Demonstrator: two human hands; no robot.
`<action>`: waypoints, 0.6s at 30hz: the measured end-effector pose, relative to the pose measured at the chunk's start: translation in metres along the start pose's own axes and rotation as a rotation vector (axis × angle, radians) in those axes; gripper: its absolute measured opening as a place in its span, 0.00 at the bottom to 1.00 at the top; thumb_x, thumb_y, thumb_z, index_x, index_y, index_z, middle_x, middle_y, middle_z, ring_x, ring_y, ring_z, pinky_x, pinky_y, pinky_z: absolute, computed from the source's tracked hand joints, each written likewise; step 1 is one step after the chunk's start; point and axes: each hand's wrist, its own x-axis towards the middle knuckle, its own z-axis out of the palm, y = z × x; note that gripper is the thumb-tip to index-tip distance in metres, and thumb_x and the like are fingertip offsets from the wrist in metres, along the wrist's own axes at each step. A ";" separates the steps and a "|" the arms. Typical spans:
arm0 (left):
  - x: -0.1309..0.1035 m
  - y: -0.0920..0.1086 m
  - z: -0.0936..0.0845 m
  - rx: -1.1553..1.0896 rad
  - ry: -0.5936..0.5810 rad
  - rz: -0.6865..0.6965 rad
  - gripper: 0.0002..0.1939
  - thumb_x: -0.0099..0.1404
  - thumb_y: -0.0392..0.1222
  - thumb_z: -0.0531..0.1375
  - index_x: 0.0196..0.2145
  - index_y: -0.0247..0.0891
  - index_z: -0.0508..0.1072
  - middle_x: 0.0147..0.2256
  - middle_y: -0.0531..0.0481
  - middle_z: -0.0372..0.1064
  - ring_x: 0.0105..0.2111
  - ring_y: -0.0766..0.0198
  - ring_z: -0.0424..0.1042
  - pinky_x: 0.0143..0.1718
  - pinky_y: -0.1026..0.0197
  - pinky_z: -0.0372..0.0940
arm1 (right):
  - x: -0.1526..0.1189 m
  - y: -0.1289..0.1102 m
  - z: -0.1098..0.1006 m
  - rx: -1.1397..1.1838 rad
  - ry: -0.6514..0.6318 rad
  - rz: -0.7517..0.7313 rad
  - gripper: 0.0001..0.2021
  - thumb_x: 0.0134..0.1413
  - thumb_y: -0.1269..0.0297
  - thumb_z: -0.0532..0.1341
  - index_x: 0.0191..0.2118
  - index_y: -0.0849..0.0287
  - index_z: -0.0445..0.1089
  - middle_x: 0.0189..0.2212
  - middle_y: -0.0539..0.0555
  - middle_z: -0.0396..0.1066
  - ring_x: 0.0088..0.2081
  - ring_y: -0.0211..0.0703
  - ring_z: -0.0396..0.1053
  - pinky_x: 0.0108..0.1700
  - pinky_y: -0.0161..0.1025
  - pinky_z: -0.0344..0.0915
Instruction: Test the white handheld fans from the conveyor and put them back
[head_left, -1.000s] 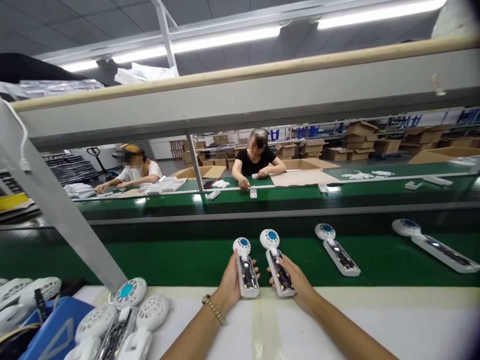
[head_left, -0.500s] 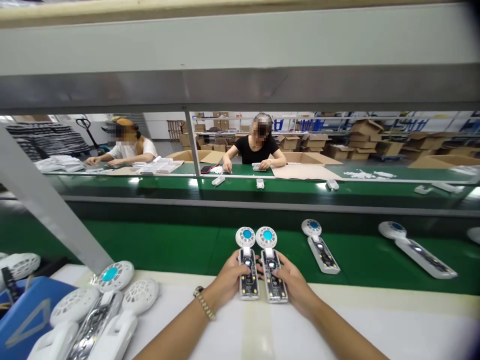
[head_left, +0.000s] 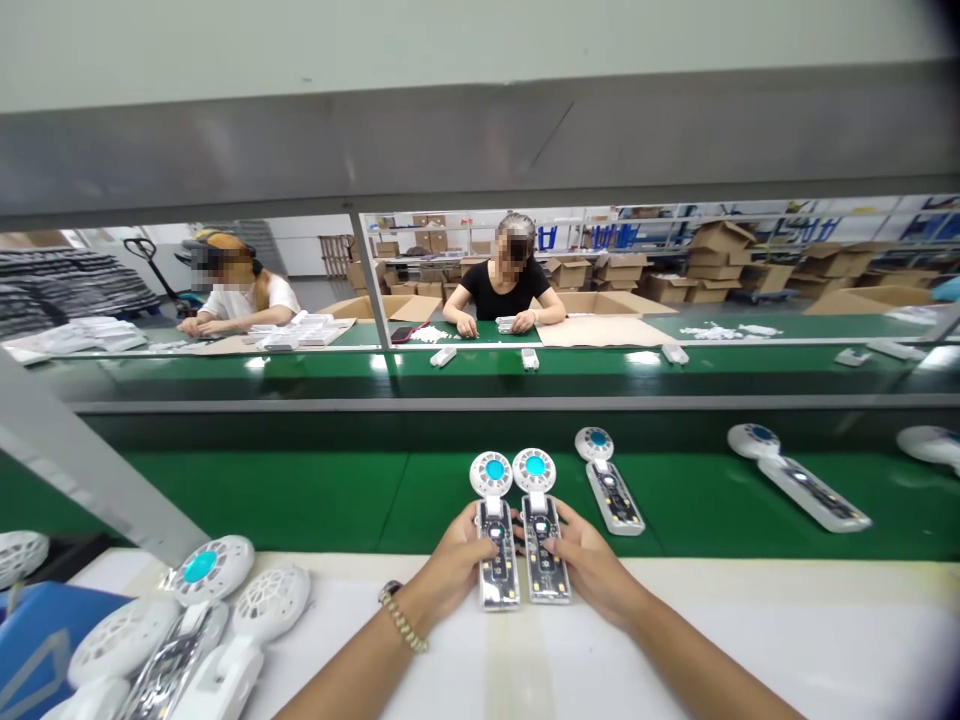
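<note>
At the near left, a loose group of fan parts (head_left: 271, 602) with white slotted heads lies on the white worktop (head_left: 675, 620), beside a blue bin (head_left: 45, 640).

In the middle, the left hand (head_left: 454, 560), with a beaded bracelet (head_left: 405, 622) at its wrist, has its fingers clamped around the handle of the left fan (head_left: 496, 565), thumb on the clear front. The right hand (head_left: 596, 565) grips the right fan (head_left: 546, 560) the same way. Both fans stand side by side, round heads up and blue centres facing the camera, with circuit boards showing through the handles. They are held at the worktop's far edge; whether their lower ends touch it, I cannot tell.

Just beyond, the green belt (head_left: 300, 490) carries a similar fan (head_left: 615, 495) near the right hand and two more further right, the last cut off by the picture edge.

Past a metal rail (head_left: 337, 405), small white housings (head_left: 530, 359) lie spaced out on a second green surface (head_left: 337, 375). Behind it sit a person in black (head_left: 510, 290), touching a white part, and a person in white (head_left: 240, 300). Cardboard boxes (head_left: 720, 265) fill the background.
</note>
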 end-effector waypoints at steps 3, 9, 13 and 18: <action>0.000 0.000 0.000 0.002 -0.001 0.004 0.22 0.45 0.26 0.59 0.40 0.34 0.66 0.38 0.43 0.69 0.39 0.54 0.70 0.42 0.54 0.63 | -0.001 -0.001 0.002 -0.029 0.006 -0.005 0.28 0.40 0.64 0.67 0.50 0.55 0.59 0.44 0.59 0.68 0.45 0.51 0.67 0.47 0.48 0.62; -0.001 0.000 -0.001 0.048 -0.011 -0.004 0.23 0.45 0.26 0.59 0.41 0.34 0.65 0.38 0.41 0.68 0.37 0.54 0.70 0.39 0.55 0.64 | 0.001 0.000 0.004 -0.030 0.016 -0.012 0.27 0.40 0.66 0.66 0.49 0.56 0.57 0.41 0.58 0.69 0.45 0.52 0.67 0.46 0.48 0.63; -0.002 0.002 0.000 0.048 -0.014 -0.017 0.23 0.45 0.27 0.60 0.41 0.34 0.66 0.38 0.42 0.68 0.38 0.53 0.69 0.40 0.53 0.64 | 0.001 -0.001 0.006 -0.043 0.020 -0.009 0.26 0.40 0.65 0.66 0.48 0.56 0.58 0.40 0.57 0.70 0.42 0.51 0.69 0.44 0.48 0.63; -0.003 0.004 0.002 0.050 -0.024 -0.020 0.22 0.46 0.29 0.61 0.41 0.34 0.66 0.38 0.41 0.69 0.38 0.53 0.69 0.40 0.54 0.64 | -0.002 -0.005 0.011 -0.035 0.030 -0.007 0.26 0.41 0.66 0.65 0.48 0.55 0.58 0.41 0.57 0.70 0.43 0.50 0.68 0.45 0.47 0.63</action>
